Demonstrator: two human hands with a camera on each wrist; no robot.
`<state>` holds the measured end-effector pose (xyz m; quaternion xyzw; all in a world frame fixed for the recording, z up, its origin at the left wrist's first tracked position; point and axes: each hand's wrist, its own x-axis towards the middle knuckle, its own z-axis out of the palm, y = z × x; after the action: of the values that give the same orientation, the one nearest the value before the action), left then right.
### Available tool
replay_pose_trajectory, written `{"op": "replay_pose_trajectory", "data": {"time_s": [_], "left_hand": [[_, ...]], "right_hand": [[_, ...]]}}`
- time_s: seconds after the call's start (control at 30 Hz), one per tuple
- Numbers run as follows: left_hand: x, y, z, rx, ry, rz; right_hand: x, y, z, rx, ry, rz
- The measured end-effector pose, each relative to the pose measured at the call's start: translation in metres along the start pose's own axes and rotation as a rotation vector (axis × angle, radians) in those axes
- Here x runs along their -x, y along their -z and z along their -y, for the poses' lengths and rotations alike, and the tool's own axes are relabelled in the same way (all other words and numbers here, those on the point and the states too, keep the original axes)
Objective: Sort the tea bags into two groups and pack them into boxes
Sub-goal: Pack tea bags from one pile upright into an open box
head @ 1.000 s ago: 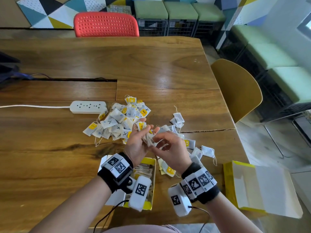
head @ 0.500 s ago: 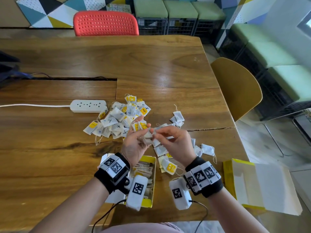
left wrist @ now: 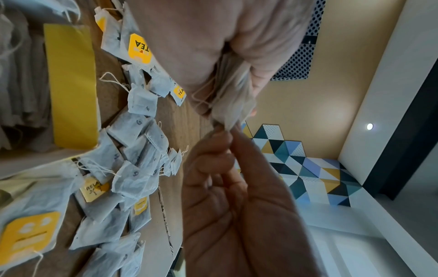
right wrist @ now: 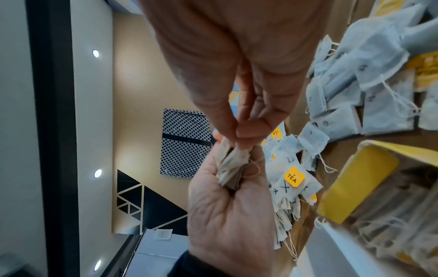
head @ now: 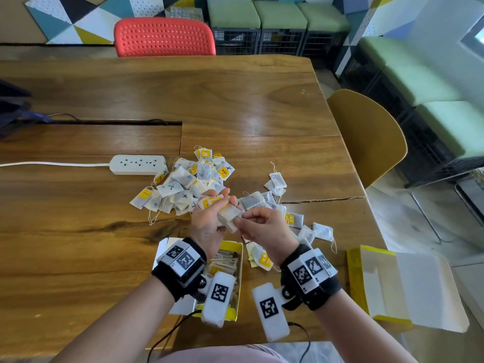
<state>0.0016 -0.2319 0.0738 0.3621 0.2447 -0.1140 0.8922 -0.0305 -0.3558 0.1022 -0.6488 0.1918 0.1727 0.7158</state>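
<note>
Stack (head: 230, 215) of tea bags held above the table (head: 78, 247), over the near edge of the loose bags, between both hands. Gripped in the left hand (head: 209, 221), fingers (head: 222, 192) curled round its far side, probably to keep the gathered bags squared up as one bundle for packing. Right hand (head: 262, 226) pinching the stack's near corner, fingers (right wrist: 249, 131) closed on the paper edge (likely adding a bag or straightening the edges; cannot tell which). Directly below the left wrist, open yellow box (head: 235, 247) already holding upright bags, placed close so a bundle can drop straight in. Second box (head: 366, 279) lying open to the right, apparently unfilled, presumably reserved for the other group. Larger pile (head: 183, 184) with X marks and yellow tags left of the hands; smaller scatter (head: 301, 226) to the right: sorting seemingly part done. Power strip (head: 138, 165) beyond the pile.

Against half a second ago: hands lowered slightly toward the body, right hand drawn in closer to the stack. Piles and boxes unchanged.
</note>
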Motion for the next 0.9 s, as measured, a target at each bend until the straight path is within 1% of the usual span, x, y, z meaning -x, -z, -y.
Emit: {"op": "replay_pose_trajectory", "data": {"time_s": [0.1,0.17,0.27,0.37,0.43,0.53,0.57,0.63,0.7,0.73,0.77,0.83,0.9], "left_hand": [[-0.005,0.004,-0.005,0.096,0.007,-0.056],[-0.008,0.007,-0.01,0.147,0.012,-0.066],[-0.007,0.008,-0.012,0.123,-0.015,-0.069],[-0.004,0.005,-0.006,0.115,-0.037,-0.042],[-0.001,0.002,-0.003,0.118,-0.027,0.005],[0.002,-0.002,-0.003,0.116,0.014,0.038],[0.002,-0.002,-0.002,0.075,0.007,0.039],[0.004,-0.002,-0.001,-0.085,-0.048,0.011],[0.004,0.0,0.0,-0.121,-0.092,-0.005],[0.006,-0.001,-0.001,-0.121,-0.094,0.006],[0.007,-0.001,-0.001,-0.114,-0.093,0.029],[0.009,0.001,0.0,-0.138,-0.109,0.087],[0.012,0.003,0.002,-0.328,-0.156,0.155]], "right_hand": [[0.003,0.007,0.008,-0.02,-0.007,0.014],[0.006,0.012,0.015,-0.061,-0.02,0.059],[0.009,0.016,0.027,-0.177,0.012,0.117],[0.007,0.01,0.035,-0.302,0.056,0.08],[0.004,0.002,0.031,-0.244,0.083,0.037],[0.002,-0.01,0.017,-0.009,0.132,0.004],[0.002,-0.013,0.012,0.063,0.147,-0.003],[-0.002,-0.015,0.002,0.154,0.162,-0.031],[-0.005,-0.016,-0.002,0.163,0.138,-0.059],[-0.006,-0.016,-0.004,0.144,0.095,-0.056],[-0.005,-0.016,-0.004,0.098,0.031,-0.024],[-0.001,-0.019,-0.003,-0.031,-0.058,0.104],[0.002,-0.022,-0.004,-0.085,-0.089,0.176]]}}
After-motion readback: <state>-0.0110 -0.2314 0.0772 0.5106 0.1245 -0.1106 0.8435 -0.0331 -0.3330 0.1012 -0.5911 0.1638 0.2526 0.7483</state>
